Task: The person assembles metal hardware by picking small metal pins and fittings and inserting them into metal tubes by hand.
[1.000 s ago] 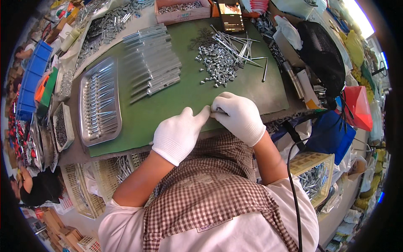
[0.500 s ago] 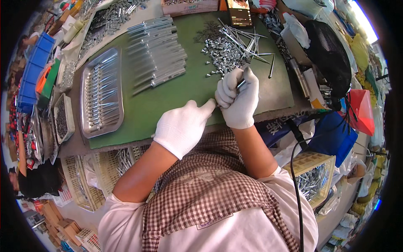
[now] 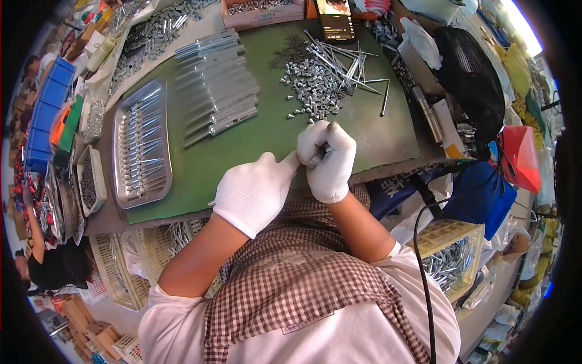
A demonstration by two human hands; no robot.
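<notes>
My left hand (image 3: 254, 193), in a white glove, is closed around a slim metal tube (image 3: 211, 203); only its end shows behind the palm. My right hand (image 3: 330, 164), gloved too, has its fingers curled into a pinch against the left fingertips. What it grips is hidden. Just beyond it on the green mat (image 3: 273, 133) lies a heap of small metal caps (image 3: 312, 85), with dark springs (image 3: 291, 50) behind and thin pointed rods (image 3: 357, 68) to the right. Left of these lies a row of metal tubes (image 3: 233, 115), partly under clear film.
A metal tray (image 3: 165, 182) of thin rods with fittings lies at the left. A phone (image 3: 335, 24) and a pink box (image 3: 264, 15) of small parts stand at the back. Boxes and a black mesh bag (image 3: 470, 73) crowd the right. Crates of metal parts (image 3: 451, 264) sit below the table.
Both hands have shifted slightly left and nearer in the picture, and the whole table view has shifted a little too. The right fingers have curled in, hiding the metal piece seen between them before.
</notes>
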